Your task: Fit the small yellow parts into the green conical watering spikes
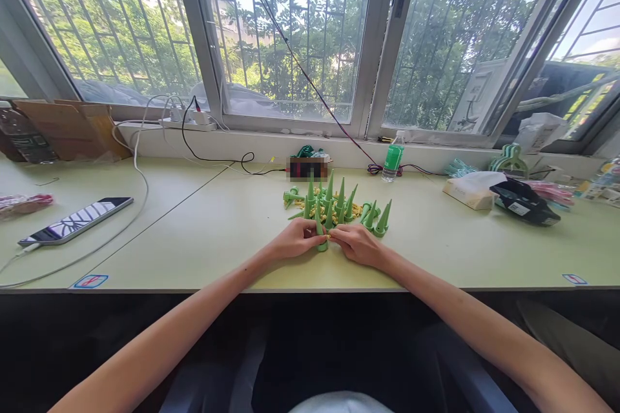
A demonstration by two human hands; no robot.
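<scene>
Evidently the barred windows [290,45] are the largest thing, spanning the whole upper part of the frame with leaves behind the glass. Below them a pale green table [217,206] runs from the left edge to the right. Two bare forearms [203,313] reach up from the lower corners towards the middle. A brown cardboard box [72,129] stands at the left, under the windows, and a phone [77,221] lies at middle left, a white cable plugged into it. Just above the hands, at the centre, is a cluster of green cones [341,197], several upright, with small yellow parts [356,211] heaped among them. To the right sit a black packet [526,203] and, touching it, a tissue box [472,192].

The left hand [295,239] has its thumb and fingers closed round one cone; the right hand [359,245] is narrowed to a pinch. A green-labelled bottle [394,158] stands right of centre. The gripped cone [318,222] points upward near the centre, at the cluster's front. Smallest is the yellow piece [329,237] at the right fingertips, beside that cone's base.
</scene>
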